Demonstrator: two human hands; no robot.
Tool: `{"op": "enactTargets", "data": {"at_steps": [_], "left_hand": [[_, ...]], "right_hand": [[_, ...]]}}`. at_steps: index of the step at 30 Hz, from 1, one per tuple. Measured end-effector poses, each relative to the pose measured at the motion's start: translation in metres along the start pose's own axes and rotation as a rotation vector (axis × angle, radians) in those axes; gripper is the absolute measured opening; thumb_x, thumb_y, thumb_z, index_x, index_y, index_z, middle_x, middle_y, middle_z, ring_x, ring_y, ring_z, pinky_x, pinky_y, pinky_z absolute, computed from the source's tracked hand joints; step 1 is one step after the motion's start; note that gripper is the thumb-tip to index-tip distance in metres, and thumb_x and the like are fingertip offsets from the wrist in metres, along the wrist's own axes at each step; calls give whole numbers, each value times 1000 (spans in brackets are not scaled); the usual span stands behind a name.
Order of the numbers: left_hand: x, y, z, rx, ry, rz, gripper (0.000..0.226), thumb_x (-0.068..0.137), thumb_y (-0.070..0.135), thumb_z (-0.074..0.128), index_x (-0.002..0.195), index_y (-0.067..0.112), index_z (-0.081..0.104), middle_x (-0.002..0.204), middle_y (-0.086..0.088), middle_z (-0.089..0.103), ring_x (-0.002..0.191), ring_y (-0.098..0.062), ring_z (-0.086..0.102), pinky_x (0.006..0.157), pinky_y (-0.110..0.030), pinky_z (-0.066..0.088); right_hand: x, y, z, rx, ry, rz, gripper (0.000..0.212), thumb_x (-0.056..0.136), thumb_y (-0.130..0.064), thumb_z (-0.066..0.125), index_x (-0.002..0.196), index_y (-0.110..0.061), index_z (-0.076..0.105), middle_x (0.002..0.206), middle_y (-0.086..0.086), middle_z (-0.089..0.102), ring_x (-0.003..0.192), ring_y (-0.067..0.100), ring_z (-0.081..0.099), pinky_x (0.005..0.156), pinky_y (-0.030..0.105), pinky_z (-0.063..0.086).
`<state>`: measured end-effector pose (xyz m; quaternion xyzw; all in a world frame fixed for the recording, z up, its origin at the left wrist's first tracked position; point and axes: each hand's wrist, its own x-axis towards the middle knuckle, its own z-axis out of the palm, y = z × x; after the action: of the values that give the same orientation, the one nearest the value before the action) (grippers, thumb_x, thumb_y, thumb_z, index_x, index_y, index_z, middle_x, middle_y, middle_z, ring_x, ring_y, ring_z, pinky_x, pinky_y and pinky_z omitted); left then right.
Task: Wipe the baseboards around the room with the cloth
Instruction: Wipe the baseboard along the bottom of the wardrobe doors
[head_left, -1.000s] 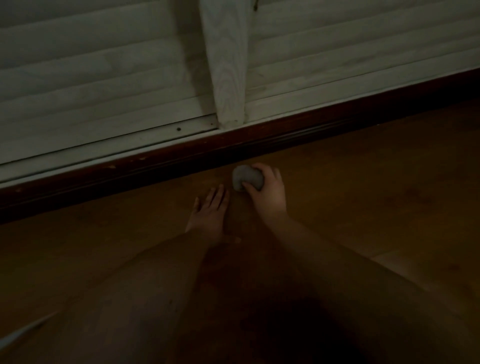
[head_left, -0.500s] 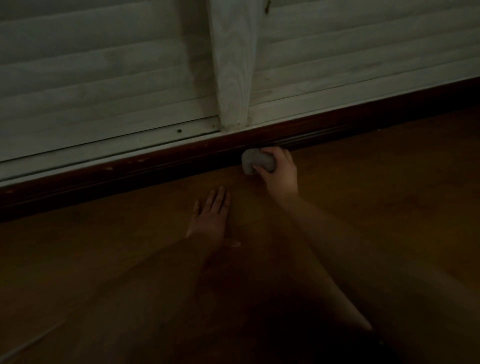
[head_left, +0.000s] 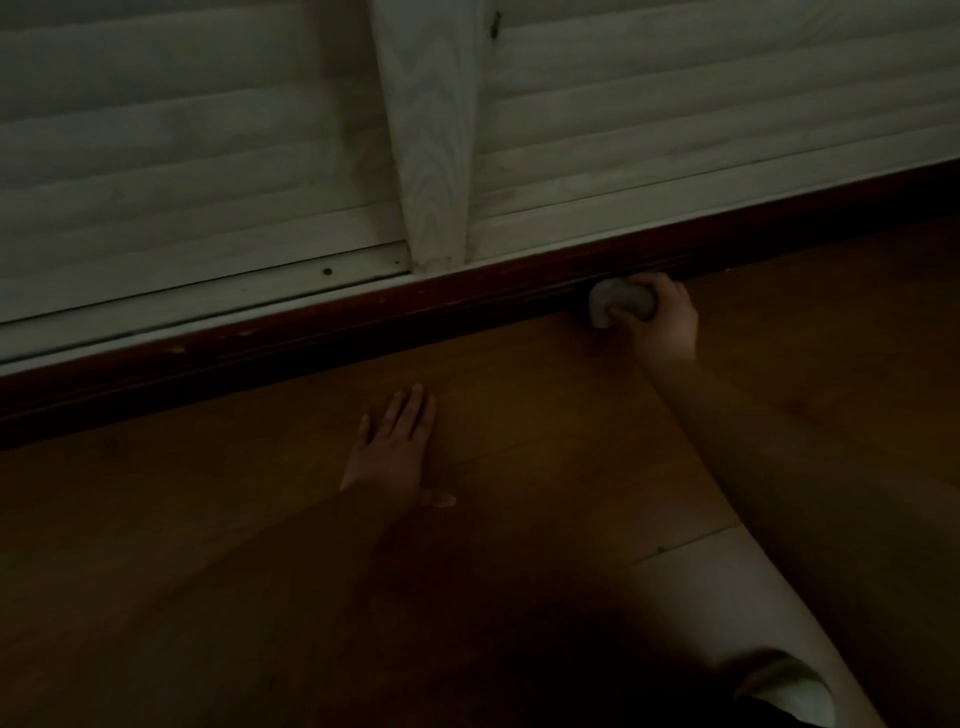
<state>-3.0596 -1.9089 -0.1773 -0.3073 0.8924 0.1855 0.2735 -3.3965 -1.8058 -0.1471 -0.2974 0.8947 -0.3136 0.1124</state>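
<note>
R hand (head_left: 661, 325) had fingers curled round the balled cloth (head_left: 619, 305), pressed vs the dark baseboard (head_left: 311, 338) to rub it. L hand (head_left: 396, 453) lay flat, fingers straight, on floor (head_left: 545, 415), prob. bracing the lean.

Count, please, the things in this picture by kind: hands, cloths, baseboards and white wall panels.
Hands: 2, the left hand flat on the floor, the right hand gripping the cloth
Cloths: 1, the grey cloth against the baseboard
Baseboards: 1, the dark red baseboard
White wall panels: 2, the left panel and the right panel
Total: 6
</note>
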Motion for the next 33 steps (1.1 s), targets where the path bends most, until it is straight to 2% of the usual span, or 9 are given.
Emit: {"op": "enactTargets", "data": {"at_steps": [7, 9, 12, 15, 19, 22, 25, 30, 33], "left_hand": [[1, 0, 1, 11, 7, 3, 134, 71, 80, 62, 151, 23, -28, 155, 1, -40, 146, -20, -30, 121, -54, -4], [0, -1, 2, 17, 7, 4, 134, 71, 80, 61, 151, 22, -28, 155, 1, -40, 146, -20, -30, 121, -53, -5], [0, -2, 3, 18, 12, 9, 133, 71, 80, 61, 152, 22, -28, 156, 1, -39, 146, -20, -30, 120, -53, -7], [0, -3, 3, 9, 28, 12, 133, 70, 81, 61, 153, 22, -25, 157, 1, -37, 147, -19, -29, 119, -54, -8], [-1, -2, 2, -1, 25, 16, 133, 69, 80, 62, 154, 22, -23, 160, 1, -32, 148, -20, -27, 118, -53, -8], [-1, -1, 1, 3, 24, 12, 133, 70, 79, 63, 153, 22, -25, 160, 1, -33, 147, -21, -27, 118, -53, -9], [-1, -1, 1, 3, 23, 12, 133, 70, 79, 63, 153, 22, -25, 160, 1, -32, 148, -22, -26, 118, -53, -8], [-2, 1, -1, 20, 15, 6, 133, 71, 79, 62, 153, 20, -25, 159, 0, -34, 148, -22, -26, 120, -54, -7], [-3, 1, -2, 25, -1, 6, 132, 72, 78, 62, 153, 20, -26, 158, -1, -36, 147, -22, -27, 120, -54, -7]], "right_hand": [[-7, 0, 1, 86, 123, 234, 43, 87, -15, 71, 128, -18, 56, 129, 13, 50, 115, 32, 54, 85, 28, 40], [-22, -9, 7, 111, 103, 188, 43, 86, -17, 72, 126, -17, 57, 126, 13, 52, 111, 29, 56, 82, 23, 37], [-51, -35, 25, 147, 9, -19, 43, 82, -14, 76, 122, -13, 61, 119, 13, 57, 105, 22, 56, 84, 15, 34], [-77, -73, 54, 206, -100, -141, 42, 80, -17, 79, 120, -14, 64, 117, 11, 58, 103, 14, 54, 87, 13, 35], [-97, -119, 89, 266, -185, -166, 42, 81, -23, 78, 120, -18, 63, 117, 7, 55, 100, 12, 53, 85, 17, 37], [-95, -139, 101, 293, -171, -129, 41, 80, -23, 78, 117, -21, 63, 112, 5, 54, 91, 6, 48, 80, 17, 37], [-85, -138, 98, 295, -155, -59, 39, 78, -21, 79, 113, -21, 63, 109, 3, 55, 89, 5, 47, 79, 19, 38], [-61, -99, 67, 242, -77, -19, 37, 79, -19, 78, 113, -21, 63, 107, 1, 56, 90, 1, 44, 72, 10, 29], [-40, -71, 38, 166, -60, -2, 39, 81, -18, 77, 117, -21, 62, 109, -1, 52, 95, 8, 49, 79, 15, 33]]}}
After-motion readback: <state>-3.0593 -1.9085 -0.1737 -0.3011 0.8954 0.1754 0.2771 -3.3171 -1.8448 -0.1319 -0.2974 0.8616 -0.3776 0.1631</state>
